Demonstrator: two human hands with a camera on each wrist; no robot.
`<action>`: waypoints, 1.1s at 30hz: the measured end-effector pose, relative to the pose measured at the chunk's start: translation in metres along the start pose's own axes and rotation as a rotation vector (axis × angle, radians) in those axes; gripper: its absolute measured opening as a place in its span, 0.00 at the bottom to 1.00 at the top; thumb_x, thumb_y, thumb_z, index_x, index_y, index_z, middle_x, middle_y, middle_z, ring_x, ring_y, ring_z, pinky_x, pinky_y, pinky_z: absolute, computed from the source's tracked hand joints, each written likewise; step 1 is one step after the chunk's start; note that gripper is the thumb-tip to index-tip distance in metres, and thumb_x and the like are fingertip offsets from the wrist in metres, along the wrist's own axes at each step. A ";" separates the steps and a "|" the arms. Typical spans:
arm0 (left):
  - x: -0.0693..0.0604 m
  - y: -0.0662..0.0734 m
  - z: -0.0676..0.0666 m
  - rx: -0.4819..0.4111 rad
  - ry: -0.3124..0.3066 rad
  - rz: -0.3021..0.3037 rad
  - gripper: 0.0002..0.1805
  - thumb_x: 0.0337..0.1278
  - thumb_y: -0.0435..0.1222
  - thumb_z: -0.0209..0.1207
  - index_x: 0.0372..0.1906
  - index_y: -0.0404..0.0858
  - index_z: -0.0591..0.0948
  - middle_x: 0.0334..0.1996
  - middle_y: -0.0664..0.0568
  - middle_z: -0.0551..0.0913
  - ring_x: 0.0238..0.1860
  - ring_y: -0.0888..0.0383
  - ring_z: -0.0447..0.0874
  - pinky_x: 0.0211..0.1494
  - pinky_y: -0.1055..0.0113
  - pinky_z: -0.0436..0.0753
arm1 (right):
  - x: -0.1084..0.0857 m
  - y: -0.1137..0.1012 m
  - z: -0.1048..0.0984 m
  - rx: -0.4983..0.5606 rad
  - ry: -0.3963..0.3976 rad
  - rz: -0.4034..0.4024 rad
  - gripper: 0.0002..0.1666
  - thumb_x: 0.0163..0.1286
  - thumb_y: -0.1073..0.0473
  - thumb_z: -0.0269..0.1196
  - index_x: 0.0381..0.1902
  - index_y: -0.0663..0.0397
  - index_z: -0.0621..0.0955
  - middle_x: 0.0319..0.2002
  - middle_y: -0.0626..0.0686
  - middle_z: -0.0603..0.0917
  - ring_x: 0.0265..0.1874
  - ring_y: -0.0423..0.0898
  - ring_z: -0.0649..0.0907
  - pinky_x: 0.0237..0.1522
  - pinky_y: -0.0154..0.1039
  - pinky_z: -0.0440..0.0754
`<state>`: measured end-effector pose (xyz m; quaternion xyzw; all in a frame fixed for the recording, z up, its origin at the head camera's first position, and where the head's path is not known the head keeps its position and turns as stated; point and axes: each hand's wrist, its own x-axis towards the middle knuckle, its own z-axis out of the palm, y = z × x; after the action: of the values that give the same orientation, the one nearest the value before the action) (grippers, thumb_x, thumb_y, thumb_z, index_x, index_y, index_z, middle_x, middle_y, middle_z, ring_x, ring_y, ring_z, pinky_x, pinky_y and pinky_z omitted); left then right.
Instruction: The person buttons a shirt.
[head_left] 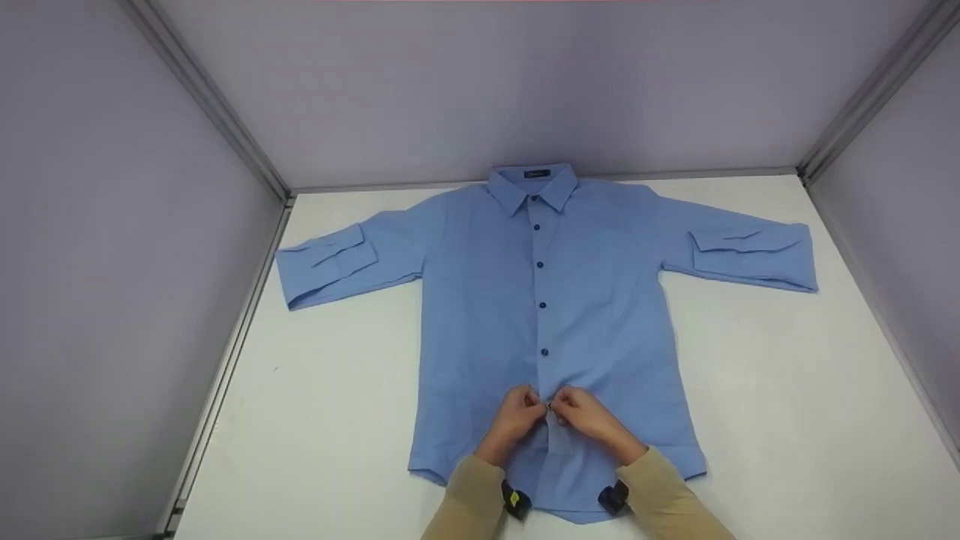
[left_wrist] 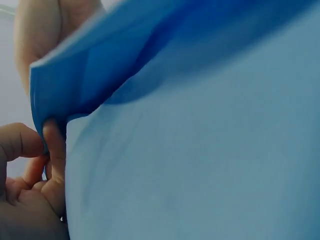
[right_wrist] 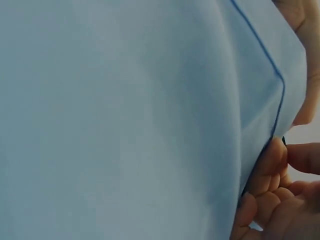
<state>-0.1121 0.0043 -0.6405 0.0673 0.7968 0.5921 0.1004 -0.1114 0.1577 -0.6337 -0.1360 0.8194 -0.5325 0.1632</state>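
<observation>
A light blue button-up shirt [head_left: 480,315] lies front side up, its dark buttons running down the middle. At the lower part of the front opening, my left hand [head_left: 519,414] pinches the placket edge between thumb and fingers. My right hand [head_left: 589,416] pinches the placket from the other side, the fingertips of both hands almost meeting around a small dark button [head_left: 550,406]. In the left wrist view the lifted fabric [left_wrist: 190,140] covers most of the scene. A sliver of dark button shows by the right thumb in the right wrist view; the rest is hidden.
Both shirt sleeves, the left one [head_left: 337,262] and the right one [head_left: 750,251], are folded back and spread outward. Beneath lies a white table [head_left: 315,405]. Grey panels [head_left: 450,90] stand behind it and at both sides. Dark wrist cameras [head_left: 516,500] hang under the tan cuffs.
</observation>
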 end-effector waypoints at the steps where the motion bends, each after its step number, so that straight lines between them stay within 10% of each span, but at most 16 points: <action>1: 0.000 0.001 -0.001 -0.018 -0.007 -0.006 0.08 0.41 0.20 0.50 0.18 0.33 0.67 0.12 0.57 0.60 0.13 0.66 0.54 0.20 0.72 0.59 | 0.000 0.000 0.000 0.005 0.005 0.001 0.12 0.68 0.64 0.49 0.25 0.65 0.71 0.18 0.50 0.71 0.15 0.38 0.67 0.21 0.33 0.65; 8: -0.006 0.018 -0.005 -0.196 -0.107 -0.045 0.07 0.46 0.19 0.52 0.26 0.25 0.65 0.13 0.53 0.64 0.15 0.63 0.61 0.21 0.71 0.66 | -0.011 0.001 0.000 -0.103 -0.007 -0.023 0.10 0.69 0.65 0.45 0.27 0.60 0.68 0.18 0.47 0.69 0.16 0.38 0.67 0.20 0.33 0.66; 14: -0.019 -0.001 -0.023 0.098 -0.139 -0.019 0.10 0.49 0.31 0.59 0.29 0.34 0.68 0.18 0.56 0.68 0.19 0.64 0.63 0.23 0.71 0.65 | -0.039 0.004 -0.028 -0.196 0.000 -0.045 0.06 0.66 0.62 0.52 0.30 0.59 0.72 0.23 0.48 0.73 0.22 0.41 0.72 0.24 0.36 0.70; 19: -0.054 -0.013 -0.072 0.475 0.067 -0.068 0.08 0.46 0.34 0.60 0.30 0.38 0.71 0.25 0.54 0.70 0.27 0.58 0.68 0.28 0.62 0.69 | -0.076 0.016 -0.073 -0.339 0.251 0.062 0.05 0.60 0.66 0.58 0.31 0.63 0.74 0.28 0.52 0.76 0.28 0.48 0.75 0.32 0.42 0.73; 23: -0.077 -0.020 -0.106 0.667 0.282 -0.191 0.09 0.45 0.35 0.61 0.28 0.39 0.71 0.33 0.46 0.71 0.36 0.48 0.71 0.30 0.53 0.70 | -0.102 0.030 -0.105 -0.445 0.297 0.234 0.15 0.58 0.64 0.59 0.38 0.72 0.71 0.31 0.61 0.74 0.31 0.54 0.74 0.34 0.49 0.71; 27: -0.089 -0.024 -0.123 0.648 0.295 -0.246 0.10 0.47 0.32 0.59 0.26 0.37 0.68 0.28 0.45 0.69 0.29 0.50 0.69 0.27 0.59 0.69 | -0.113 0.040 -0.115 -0.441 0.223 0.347 0.22 0.59 0.61 0.58 0.42 0.75 0.65 0.27 0.59 0.73 0.25 0.51 0.73 0.27 0.45 0.70; 33: -0.092 -0.032 -0.132 0.491 0.215 -0.182 0.07 0.49 0.25 0.55 0.25 0.35 0.68 0.17 0.54 0.66 0.20 0.60 0.64 0.22 0.67 0.66 | -0.108 0.046 -0.111 -0.396 0.191 0.283 0.18 0.56 0.71 0.58 0.43 0.68 0.64 0.21 0.53 0.70 0.19 0.46 0.69 0.21 0.39 0.66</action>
<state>-0.0543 -0.1484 -0.6273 -0.0456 0.9253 0.3734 0.0488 -0.0611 0.3111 -0.6199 0.0017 0.9301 -0.3441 0.1284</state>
